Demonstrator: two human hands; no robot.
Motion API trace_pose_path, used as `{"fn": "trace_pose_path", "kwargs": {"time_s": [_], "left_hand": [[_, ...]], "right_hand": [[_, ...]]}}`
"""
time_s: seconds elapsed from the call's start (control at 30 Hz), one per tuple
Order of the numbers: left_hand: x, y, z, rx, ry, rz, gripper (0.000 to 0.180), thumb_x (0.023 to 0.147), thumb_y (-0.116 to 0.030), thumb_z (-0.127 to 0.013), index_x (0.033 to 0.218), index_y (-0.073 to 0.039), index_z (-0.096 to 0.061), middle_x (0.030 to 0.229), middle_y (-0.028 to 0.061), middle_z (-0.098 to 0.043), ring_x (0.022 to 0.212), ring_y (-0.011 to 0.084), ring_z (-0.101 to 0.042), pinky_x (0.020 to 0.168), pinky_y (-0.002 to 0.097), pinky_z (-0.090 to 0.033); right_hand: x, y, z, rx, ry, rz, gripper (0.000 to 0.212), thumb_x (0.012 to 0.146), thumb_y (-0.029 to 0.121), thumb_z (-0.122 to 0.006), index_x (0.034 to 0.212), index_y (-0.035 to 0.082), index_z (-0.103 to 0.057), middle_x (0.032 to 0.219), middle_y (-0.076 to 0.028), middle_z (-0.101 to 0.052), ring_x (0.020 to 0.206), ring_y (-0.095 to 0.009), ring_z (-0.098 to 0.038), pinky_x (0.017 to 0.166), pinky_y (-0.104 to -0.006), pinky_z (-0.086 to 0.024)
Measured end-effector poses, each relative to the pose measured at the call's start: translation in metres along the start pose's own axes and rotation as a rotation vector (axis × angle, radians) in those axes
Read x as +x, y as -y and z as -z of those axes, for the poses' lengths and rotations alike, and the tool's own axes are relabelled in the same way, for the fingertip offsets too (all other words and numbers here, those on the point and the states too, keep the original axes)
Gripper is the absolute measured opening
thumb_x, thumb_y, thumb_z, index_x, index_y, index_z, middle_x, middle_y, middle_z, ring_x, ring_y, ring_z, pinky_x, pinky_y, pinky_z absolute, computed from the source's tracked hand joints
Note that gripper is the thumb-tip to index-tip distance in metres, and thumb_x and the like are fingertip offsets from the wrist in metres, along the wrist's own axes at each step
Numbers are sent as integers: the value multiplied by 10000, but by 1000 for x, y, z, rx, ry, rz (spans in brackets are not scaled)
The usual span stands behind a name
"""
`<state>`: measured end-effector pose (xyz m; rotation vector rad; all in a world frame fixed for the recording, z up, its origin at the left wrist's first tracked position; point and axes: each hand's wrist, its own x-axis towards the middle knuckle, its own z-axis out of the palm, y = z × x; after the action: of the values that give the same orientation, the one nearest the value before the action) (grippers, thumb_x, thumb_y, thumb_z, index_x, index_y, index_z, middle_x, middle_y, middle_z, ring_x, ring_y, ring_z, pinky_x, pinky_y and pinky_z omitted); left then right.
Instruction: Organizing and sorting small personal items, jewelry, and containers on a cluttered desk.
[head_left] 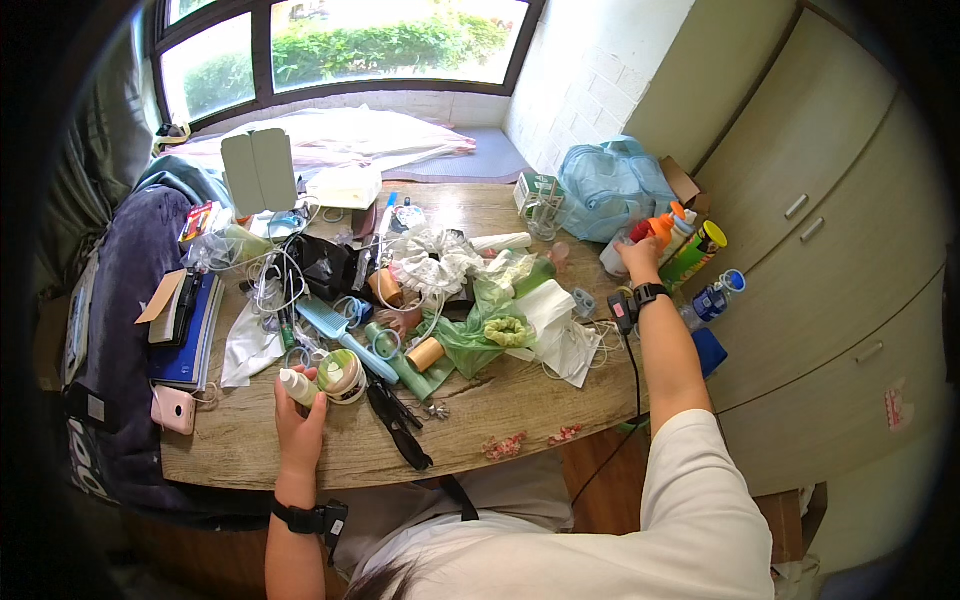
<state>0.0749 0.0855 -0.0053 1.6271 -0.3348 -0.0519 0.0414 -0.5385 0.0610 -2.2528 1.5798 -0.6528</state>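
Observation:
My left hand is closed around a small white bottle at the front left of the table. Right beside it stands an open round tub with a green-and-white rim. My right hand reaches to the far right, its fingers bent around a pale bottle among a cluster of bottles; the fingertips are partly hidden. Close to that hand are an orange-topped bottle and a green tube-shaped can with a yellow lid. A light-blue comb lies in the middle pile.
Plastic bags, cables, tissues and a green bag crowd the wooden table. A blue notebook and pink power bank sit left. A folding mirror stands behind. A light-blue bag and blue-capped bottle are right.

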Motion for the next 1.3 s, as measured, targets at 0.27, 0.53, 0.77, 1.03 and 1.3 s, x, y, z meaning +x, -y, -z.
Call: {"fn": "trace_pose_path", "kwargs": {"time_s": [0.27, 0.53, 0.77, 1.03, 1.3], "left_hand": [[-1, 3, 2, -11, 7, -26, 437, 851, -8, -583, 1248, -30, -404, 1177, 99, -535, 1088, 186, -512, 963, 312, -388], [0, 9, 1, -26, -3, -38, 439, 842, -7, -590, 1243, -27, -414, 1153, 101, -548, 1077, 187, -515, 956, 312, -387], [0, 12, 7, 16, -4, -47, 443, 841, -2, -593, 1247, -27, -419, 1159, 98, -548, 1076, 187, -518, 960, 312, -386], [3, 5, 0, 40, 27, -41, 462, 849, -2, -589, 1270, -31, -400, 1178, 98, -536, 1107, 189, -504, 970, 317, -382], [0, 6, 1, 29, 22, -34, 460, 864, -6, -567, 1283, -23, -381, 1189, 105, -524, 1107, 193, -500, 970, 316, -376]], "right_hand": [[6, -4, -11, -55, -3, 15, 1098, 622, 433, -821, 1416, -35, -223, 1410, -243, -362, 1309, -364, -367, 1059, -397, -339], [19, -14, -18, -63, -188, -24, 1068, 610, 463, -802, 1316, -142, -276, 1307, -318, -394, 1224, -448, -369, 1054, -445, -308], [-53, 22, -4, 616, 160, 635, 280, 760, 170, -687, 968, 10, -590, 887, -95, -619, 773, -209, -609, 709, -304, -493], [-137, 73, -9, -199, 412, 1173, 255, 752, 87, -634, 1007, 82, -655, 1019, -122, -621, 958, -294, -591, 824, -383, -482], [-144, 89, -14, -482, 532, 1314, 440, 672, 94, -716, 1085, 47, -569, 1050, -135, -606, 1047, -309, -567, 873, -400, -476]]}}
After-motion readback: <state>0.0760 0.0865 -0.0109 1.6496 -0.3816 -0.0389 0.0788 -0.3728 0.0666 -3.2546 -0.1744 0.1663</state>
